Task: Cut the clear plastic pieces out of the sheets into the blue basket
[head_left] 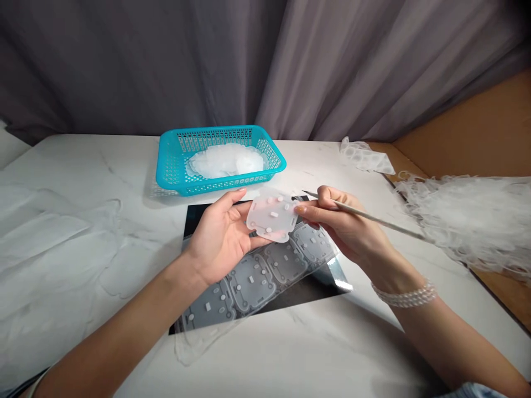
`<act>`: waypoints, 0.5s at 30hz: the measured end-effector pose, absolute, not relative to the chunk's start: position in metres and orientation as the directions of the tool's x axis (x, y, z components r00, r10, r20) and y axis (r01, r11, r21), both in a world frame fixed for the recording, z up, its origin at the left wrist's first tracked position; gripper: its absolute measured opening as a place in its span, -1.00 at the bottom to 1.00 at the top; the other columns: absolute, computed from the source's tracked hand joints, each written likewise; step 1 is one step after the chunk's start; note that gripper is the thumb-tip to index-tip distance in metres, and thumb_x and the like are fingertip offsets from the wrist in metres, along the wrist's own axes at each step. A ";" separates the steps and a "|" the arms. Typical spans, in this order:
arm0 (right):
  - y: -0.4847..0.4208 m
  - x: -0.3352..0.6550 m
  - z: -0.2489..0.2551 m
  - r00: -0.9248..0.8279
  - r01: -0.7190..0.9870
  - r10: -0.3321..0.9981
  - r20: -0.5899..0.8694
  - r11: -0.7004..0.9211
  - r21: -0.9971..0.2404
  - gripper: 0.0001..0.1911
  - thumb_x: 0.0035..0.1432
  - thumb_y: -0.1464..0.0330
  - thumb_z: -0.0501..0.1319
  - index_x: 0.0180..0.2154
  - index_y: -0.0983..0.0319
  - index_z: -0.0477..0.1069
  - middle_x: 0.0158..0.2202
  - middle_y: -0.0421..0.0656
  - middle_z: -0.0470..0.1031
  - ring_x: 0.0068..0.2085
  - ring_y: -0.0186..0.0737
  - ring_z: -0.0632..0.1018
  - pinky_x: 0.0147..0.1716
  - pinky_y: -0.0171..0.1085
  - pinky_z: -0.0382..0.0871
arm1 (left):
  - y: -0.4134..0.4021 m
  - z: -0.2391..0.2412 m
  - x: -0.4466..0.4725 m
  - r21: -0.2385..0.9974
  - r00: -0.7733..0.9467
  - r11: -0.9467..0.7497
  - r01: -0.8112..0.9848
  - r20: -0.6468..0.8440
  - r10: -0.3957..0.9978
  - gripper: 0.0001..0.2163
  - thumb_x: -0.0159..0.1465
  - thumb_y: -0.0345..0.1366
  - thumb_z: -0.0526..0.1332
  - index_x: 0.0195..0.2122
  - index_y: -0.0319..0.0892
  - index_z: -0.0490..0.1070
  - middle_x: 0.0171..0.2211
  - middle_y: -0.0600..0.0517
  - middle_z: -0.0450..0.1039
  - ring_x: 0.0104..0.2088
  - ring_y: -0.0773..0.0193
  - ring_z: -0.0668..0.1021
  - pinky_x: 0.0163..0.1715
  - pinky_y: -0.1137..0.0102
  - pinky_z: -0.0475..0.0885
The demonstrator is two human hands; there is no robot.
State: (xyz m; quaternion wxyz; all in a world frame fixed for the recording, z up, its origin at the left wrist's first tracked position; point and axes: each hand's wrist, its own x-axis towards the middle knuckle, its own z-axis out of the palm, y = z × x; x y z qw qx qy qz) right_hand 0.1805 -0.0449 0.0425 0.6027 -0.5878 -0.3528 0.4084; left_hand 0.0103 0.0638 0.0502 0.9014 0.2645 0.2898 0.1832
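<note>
A frosted, translucent silicone pad (274, 215) with small raised bumps is held up in the middle of the view. My left hand (222, 237) supports it from the left, palm up, fingers behind it and thumb apart. With thumb and fingertips, my right hand (344, 215) touches the pad's right edge. That same hand also grips slim pointed metal tweezers (377, 221), tip pointing left and shaft running back over the hand. Below lies a clear moulded sheet (251, 282) with several similar pads in a row, on a glossy black board (298, 298).
Behind my hands stands a blue perforated basket (170, 160) holding a pile of translucent pads (226, 159). Stringy clear offcuts (485, 221) heap at the right, and a smaller scrap (367, 156) lies behind them. Translucent sheets (50, 276) cover the left side. A grey curtain (232, 66) hangs behind.
</note>
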 end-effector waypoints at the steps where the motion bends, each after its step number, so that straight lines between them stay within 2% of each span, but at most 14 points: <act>1: -0.045 0.181 0.042 0.413 -0.081 0.909 -0.062 -0.031 -0.996 -0.45 0.04 0.40 0.42 -0.56 0.19 -0.01 -0.58 -0.29 0.37 -0.51 -0.41 0.36 -0.53 -0.35 0.15 | 0.063 0.050 0.010 0.588 0.764 0.789 -0.180 -0.422 0.489 -0.59 0.36 -0.21 0.04 -0.10 -0.48 0.53 0.03 -0.34 0.51 0.07 -0.17 0.51 0.00 -0.05 0.50; 4: -0.045 0.182 0.041 0.404 -0.095 0.912 -0.075 -0.040 -0.995 -0.44 0.06 0.38 0.42 -0.57 0.19 -0.02 -0.55 -0.24 0.47 -0.53 -0.40 0.43 -0.56 -0.38 0.19 | 0.064 0.046 0.010 0.596 0.773 0.783 -0.177 -0.409 0.486 -0.60 0.36 -0.20 0.04 -0.10 -0.45 0.52 0.04 -0.33 0.50 0.10 -0.16 0.49 0.04 -0.04 0.47; 7: -0.046 0.179 0.042 0.437 -0.078 0.899 -0.022 0.013 -0.997 -0.44 0.07 0.35 0.41 -0.57 0.19 -0.02 -0.43 -0.16 0.58 -0.41 -0.27 0.59 -0.49 -0.35 0.35 | 0.068 0.040 0.009 0.615 0.733 0.771 -0.163 -0.448 0.512 -0.61 0.35 -0.17 0.07 -0.02 -0.39 0.49 0.10 -0.31 0.46 0.15 -0.13 0.46 0.11 -0.03 0.42; 9: -0.047 0.176 0.043 0.471 -0.004 0.880 0.059 0.069 -0.998 -0.44 0.08 0.32 0.40 -0.58 0.19 -0.02 -0.33 -0.12 0.63 -0.28 -0.16 0.64 -0.36 -0.28 0.45 | 0.072 0.037 0.008 0.620 0.679 0.771 -0.143 -0.505 0.533 -0.59 0.34 -0.14 0.11 0.03 -0.38 0.45 0.11 -0.33 0.44 0.16 -0.13 0.46 0.12 -0.02 0.41; 11: -0.049 0.174 0.045 0.466 0.124 0.878 0.112 0.061 -0.990 -0.46 0.09 0.29 0.39 -0.59 0.19 0.01 -0.23 -0.08 0.65 -0.22 -0.11 0.63 -0.27 -0.21 0.48 | 0.075 0.036 0.007 0.616 0.679 0.778 -0.123 -0.520 0.519 -0.57 0.32 -0.13 0.16 0.05 -0.39 0.43 0.10 -0.36 0.44 0.13 -0.12 0.48 0.11 0.00 0.43; 15: -0.053 0.176 0.045 0.346 0.324 0.934 0.085 -0.035 -0.945 -0.54 0.17 0.27 0.33 -0.58 0.19 0.08 -0.18 -0.06 0.66 -0.26 -0.14 0.62 -0.28 -0.21 0.44 | 0.079 0.035 0.004 0.712 0.751 0.693 -0.117 -0.393 0.531 -0.81 0.25 -0.44 0.24 -0.11 -0.29 0.52 0.03 -0.18 0.53 0.07 0.06 0.55 0.10 0.20 0.46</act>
